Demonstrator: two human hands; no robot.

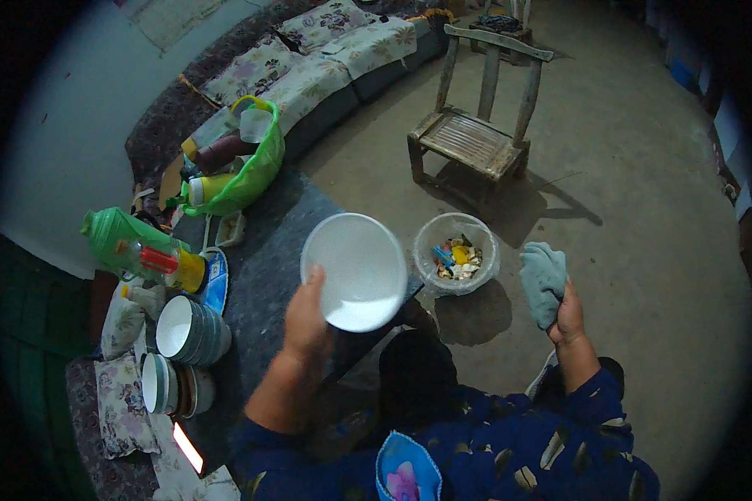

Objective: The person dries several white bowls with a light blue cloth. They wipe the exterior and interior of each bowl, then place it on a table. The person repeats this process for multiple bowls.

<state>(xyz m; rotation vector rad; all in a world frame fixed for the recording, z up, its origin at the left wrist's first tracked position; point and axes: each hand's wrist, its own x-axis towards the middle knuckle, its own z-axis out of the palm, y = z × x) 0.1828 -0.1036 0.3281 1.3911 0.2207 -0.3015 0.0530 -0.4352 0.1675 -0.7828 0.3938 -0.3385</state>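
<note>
My left hand [307,319] grips the near left rim of a white bowl [354,272], thumb over the edge, and tilts its inside up towards me above the corner of a dark stone-like tabletop [260,282]. Out to the right, over the floor, my right hand [569,316] holds a folded grey-green cloth [543,282] away from the bowl. On the table at the left, two stacks of bowls lean close together: a taller one [194,332] and a shorter one [175,385].
A lined bin [456,253] with rubbish stands on the floor beyond the table corner. Behind it is a wooden chair [476,138]. A green basket [269,150] of containers, a green thermos-like vessel [125,238], an oil bottle [185,269] and a lit screen [188,448] line the table's left side.
</note>
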